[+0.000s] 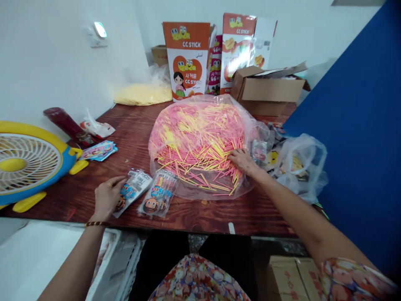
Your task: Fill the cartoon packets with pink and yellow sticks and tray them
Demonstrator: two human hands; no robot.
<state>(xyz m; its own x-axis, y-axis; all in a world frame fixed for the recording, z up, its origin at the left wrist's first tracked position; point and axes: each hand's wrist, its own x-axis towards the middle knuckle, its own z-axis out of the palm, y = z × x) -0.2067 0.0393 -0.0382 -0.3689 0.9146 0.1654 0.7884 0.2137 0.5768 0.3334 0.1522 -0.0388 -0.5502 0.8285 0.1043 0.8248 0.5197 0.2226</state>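
Note:
A large clear bag of pink and yellow sticks lies open on the dark wooden table. At the right side of the pile, my right hand rests on the sticks, its fingers partly bent among them; what they hold, if anything, is hidden. My left hand is at the left edge of a small stack of printed plastic packets, thumb and fingertips drawn together at the top packet's edge. Beside that stack lies a second group of clear packets, touching the bag's lower left edge.
On the left are a yellow and blue fan, a dark red bottle and some cards. Printed boxes and an open carton stand at the back. A white plastic bag lies right, beside a blue panel.

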